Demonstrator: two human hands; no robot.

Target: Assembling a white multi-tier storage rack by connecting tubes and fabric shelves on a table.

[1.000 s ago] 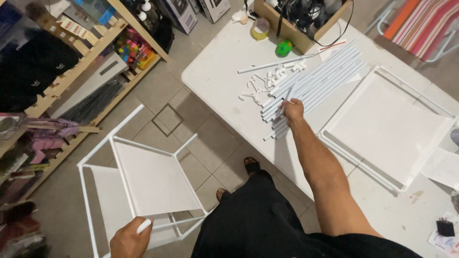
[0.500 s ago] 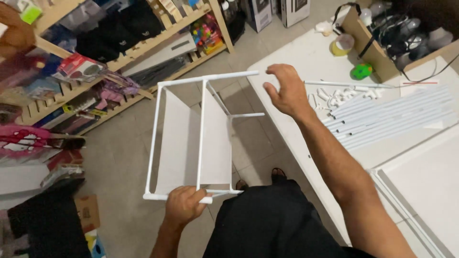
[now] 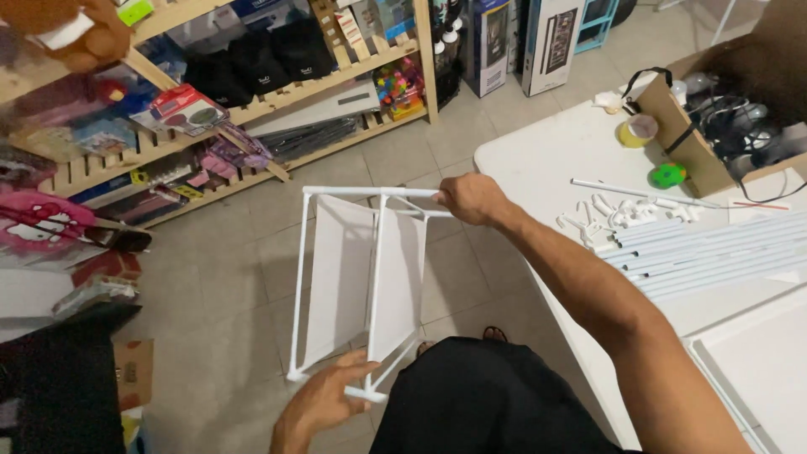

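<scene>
Grey tiled floor (image 3: 235, 277) fills the middle of the view; wooden shelving (image 3: 277, 92) stocked with boxes, toys and dark bags runs across 10 to 12 o'clock. White bench (image 3: 546, 151) occupies 2 to 4 o'clock.

White rack (image 3: 357, 277), a tube frame with two flat white panels, is held above the floor at centre, tilted so its panels stand nearly vertical. Right hand (image 3: 471, 199) is closed around the rack's top tube at its 1 o'clock corner, arm reaching in from 4 o'clock. Left hand (image 3: 324, 399) sits at the rack's lower edge, 6 o'clock, fingers curled under the bottom tube near a corner joint, thumb on top. Rack thus spans between both hands, right hand high, left hand low.

On the bench: bundle of white tubes (image 3: 706, 252) lying parallel at 3 o'clock, small white connectors (image 3: 614, 214) just beside their near ends, one loose tube (image 3: 639, 192) above them. Cardboard box (image 3: 714, 126) with cables at 2 o'clock, green ball (image 3: 668, 175) touching its foot, tape roll (image 3: 639, 130) near it. White tray (image 3: 756, 378) at 4 o'clock.
</scene>
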